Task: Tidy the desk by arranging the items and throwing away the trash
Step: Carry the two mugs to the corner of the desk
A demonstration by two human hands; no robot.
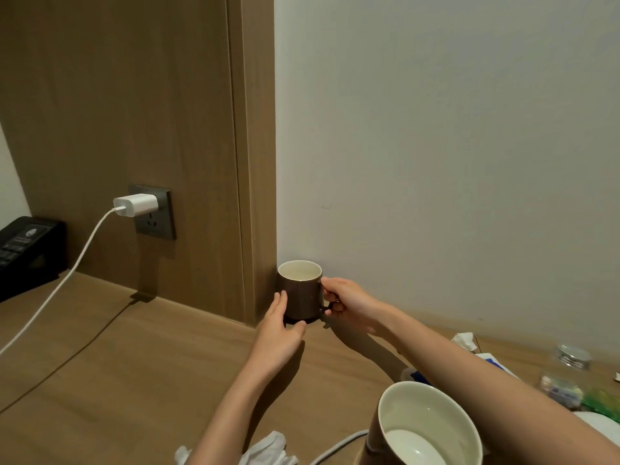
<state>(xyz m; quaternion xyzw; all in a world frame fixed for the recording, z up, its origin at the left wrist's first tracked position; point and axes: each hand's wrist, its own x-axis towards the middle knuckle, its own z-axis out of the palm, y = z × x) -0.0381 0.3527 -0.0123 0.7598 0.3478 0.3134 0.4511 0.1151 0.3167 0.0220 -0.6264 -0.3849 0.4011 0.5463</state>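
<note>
A brown mug (302, 293) with a white inside stands upright on a dark coaster (299, 321) at the back of the wooden desk (141, 357), in the corner by the wall. My right hand (349, 303) grips the mug's handle. My left hand (280, 325) rests with straight fingers against the mug's left side and the thumb at the coaster's edge. A second brown mug (426, 427) stands close to the camera at the bottom right. Crumpled white tissue (268, 449) lies at the bottom edge, and another tissue (464, 340) sits by the wall.
A white charger (136, 204) is plugged into a wall socket, its cable (63, 280) trailing left over the desk. A black telephone (23, 250) sits at far left. A clear jar (567, 374), a blue-and-white packet (486, 359) and green items lie at right.
</note>
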